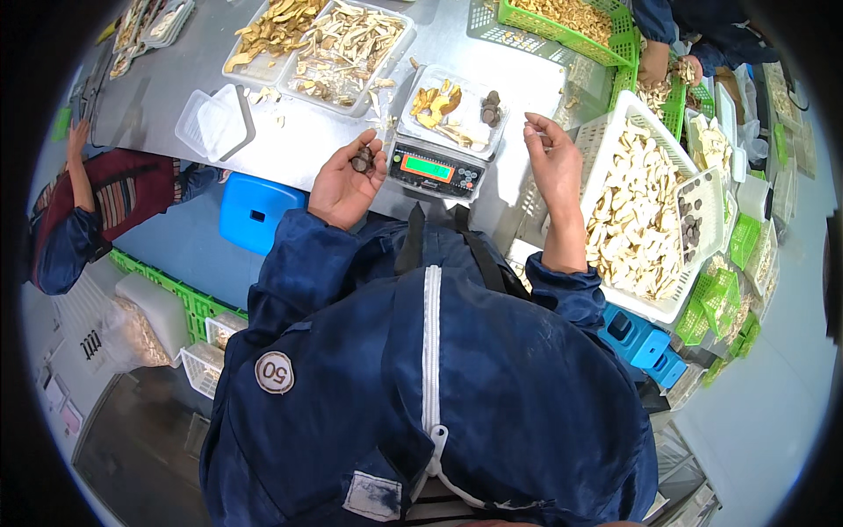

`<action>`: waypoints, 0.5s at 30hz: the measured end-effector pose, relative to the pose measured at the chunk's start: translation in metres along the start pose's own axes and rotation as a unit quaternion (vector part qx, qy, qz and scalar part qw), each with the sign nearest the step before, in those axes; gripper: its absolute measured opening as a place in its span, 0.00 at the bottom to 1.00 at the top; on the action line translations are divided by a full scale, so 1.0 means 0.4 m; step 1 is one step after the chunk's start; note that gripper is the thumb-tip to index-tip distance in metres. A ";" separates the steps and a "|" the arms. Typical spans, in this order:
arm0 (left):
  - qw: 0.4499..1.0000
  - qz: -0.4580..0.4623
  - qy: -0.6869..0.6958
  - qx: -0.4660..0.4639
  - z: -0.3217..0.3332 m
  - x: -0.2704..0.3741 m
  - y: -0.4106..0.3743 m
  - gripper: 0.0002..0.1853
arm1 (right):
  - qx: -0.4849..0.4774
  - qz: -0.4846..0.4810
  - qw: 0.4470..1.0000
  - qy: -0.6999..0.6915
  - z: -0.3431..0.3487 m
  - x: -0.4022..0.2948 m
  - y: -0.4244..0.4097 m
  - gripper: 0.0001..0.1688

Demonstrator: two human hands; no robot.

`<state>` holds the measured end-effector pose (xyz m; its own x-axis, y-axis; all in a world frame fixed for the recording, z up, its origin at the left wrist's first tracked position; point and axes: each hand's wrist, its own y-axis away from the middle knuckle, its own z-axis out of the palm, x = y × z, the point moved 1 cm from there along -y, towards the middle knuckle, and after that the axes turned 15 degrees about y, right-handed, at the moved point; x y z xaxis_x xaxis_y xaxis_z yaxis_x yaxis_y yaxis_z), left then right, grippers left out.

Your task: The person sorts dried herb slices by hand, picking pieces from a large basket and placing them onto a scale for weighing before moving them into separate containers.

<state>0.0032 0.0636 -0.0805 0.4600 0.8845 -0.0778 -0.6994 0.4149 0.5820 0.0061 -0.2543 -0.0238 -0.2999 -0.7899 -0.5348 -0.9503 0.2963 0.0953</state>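
Several small dark brown mushroom pieces (362, 160) lie in my left hand (346, 181), palm up, fingers curled around them. It is just left of a digital scale (435, 172) with a lit green display. On the scale rests a clear plastic tray (484, 135). Inside are yellow-brown dried mushroom slices (436, 104), pale slices (464, 137) and a cluster of dark pieces (490, 109). To the right of the tray, my right hand (555, 161) hovers with fingers bent and apart, and nothing shows in it.
Two larger trays of slices (413, 33) stand at the back, near a clear empty tray (197, 122). A white basket of pale slices (632, 217) holds a small tray (708, 197). A green basket (553, 29) is behind. Co-workers' hands (653, 62) show upper right and left.
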 end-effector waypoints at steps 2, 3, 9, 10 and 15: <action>1.000 -0.008 0.006 -0.002 -0.002 -0.005 -0.004 0.16 | 0.000 0.000 1.000 0.011 0.004 0.005 0.004 0.15; 1.000 -0.010 0.005 -0.007 -0.006 -0.006 -0.006 0.16 | -0.002 0.000 1.000 0.015 0.004 0.011 0.006 0.15; 1.000 -0.012 0.004 -0.009 -0.018 -0.018 -0.005 0.17 | 0.004 -0.011 1.000 0.019 0.010 0.035 0.017 0.14; 1.000 -0.009 0.002 -0.005 -0.015 -0.021 -0.003 0.17 | 0.004 -0.013 1.000 0.021 0.010 0.038 0.017 0.14; 0.999 -0.015 0.019 -0.021 -0.021 -0.027 -0.003 0.17 | -0.002 -0.026 1.000 0.012 0.010 0.025 0.024 0.14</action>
<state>-0.0055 0.0554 -0.0874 0.4603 0.8789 -0.1255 -0.7089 0.4489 0.5440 -0.0058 -0.2572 -0.0317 -0.2518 -0.8171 -0.5185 -0.9650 0.2526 0.0706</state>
